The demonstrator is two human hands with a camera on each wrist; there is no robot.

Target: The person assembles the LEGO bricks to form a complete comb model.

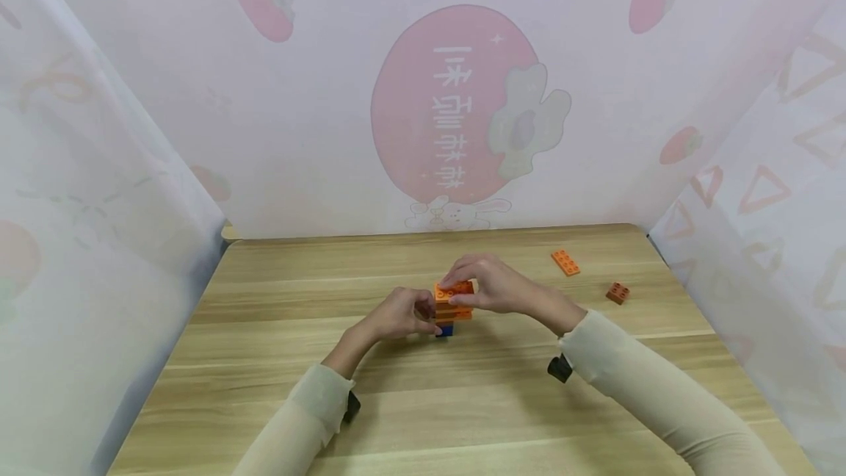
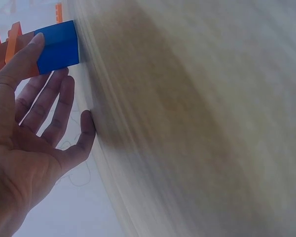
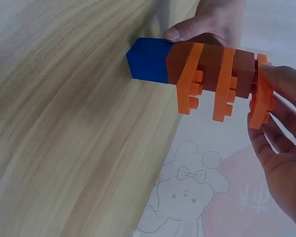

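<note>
Tower of blue, brown and orange plastic bricks [image 3: 210, 69] stands on wood-grain bench [image 1: 463, 417], 3 o'clock from left hand [image 1: 400, 313], which pinches it low. Right hand [image 1: 500, 286] pinches top orange studded plate [image 3: 260, 109]. Off-centre push toward 3 o'clock could tip it.

Screened-off tabletop booth [image 1: 79, 255]: wood-grain table [image 1: 277, 300], pink-printed white sheets [image 1: 317, 109] on three sides.

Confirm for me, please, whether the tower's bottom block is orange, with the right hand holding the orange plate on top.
The colour is wrong: the bottom block of the tower is blue, as the right wrist view shows, with the right hand holding the orange plate on top.
</note>
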